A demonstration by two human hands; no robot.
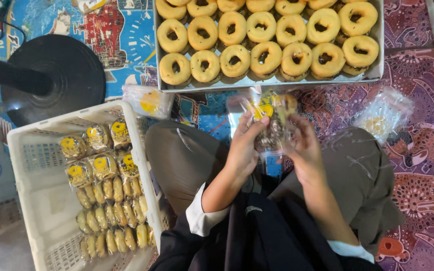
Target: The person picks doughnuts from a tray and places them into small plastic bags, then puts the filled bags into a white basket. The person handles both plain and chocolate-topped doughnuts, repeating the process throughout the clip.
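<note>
Clear plastic wraps the doughnut (273,125) that both hands hold up over the lap — a dark-topped one with a yellow label at the upper edge of its bag. The left hand (244,145) grips the bag's left side, fingers closed on it with the thumb across the front; the right hand (305,148) pinches the right side, fingers curled onto the plastic. The packet sits between the two palms, touching both, just below the near edge of the tray (269,85) of ring doughnuts. Loose bags (384,114) lie on the floor beside the right knee, and another small packet (148,102) lies near the left knee. A white crate (31,145) at the left holds rows of wrapped doughnuts. Underneath — patterned mats, blue at left and maroon at right, with a black round stand base (71,75) on the blue one.
</note>
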